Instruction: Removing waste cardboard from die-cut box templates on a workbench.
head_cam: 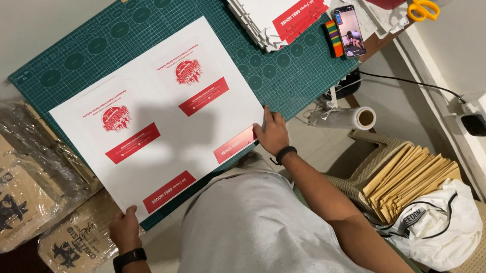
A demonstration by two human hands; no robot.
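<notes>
Two hands are on the big white printed sheet (158, 115), one at each end of its near edge. Your left hand (125, 228) pinches the sheet's near left corner, fingers curled over the paper's edge. Your right hand (271, 134) lies at the near right corner, fingers pressed together and closed on that edge beside a red label panel. Each wrist wears a dark band.

The sheet lies flat and slanted across the green cutting mat (119, 23), its near corners reaching past the mat's edge. It carries red round emblems and red rectangular panels in a repeating pattern.

At the mat's far end sits a stack of white die-cut boards (253, 10) with a red panel on top. Just beside it lie a rainbow-striped block (334, 38) and a smartphone (350, 31) with its screen lit; yellow-handled scissors (423, 8) lie farther back.

To your left, plastic-wrapped brown printed packs (2, 187) are piled. To your right, a clear film roll (345, 117) and a sheaf of brown envelopes (410, 178) rest on a woven chair.
</notes>
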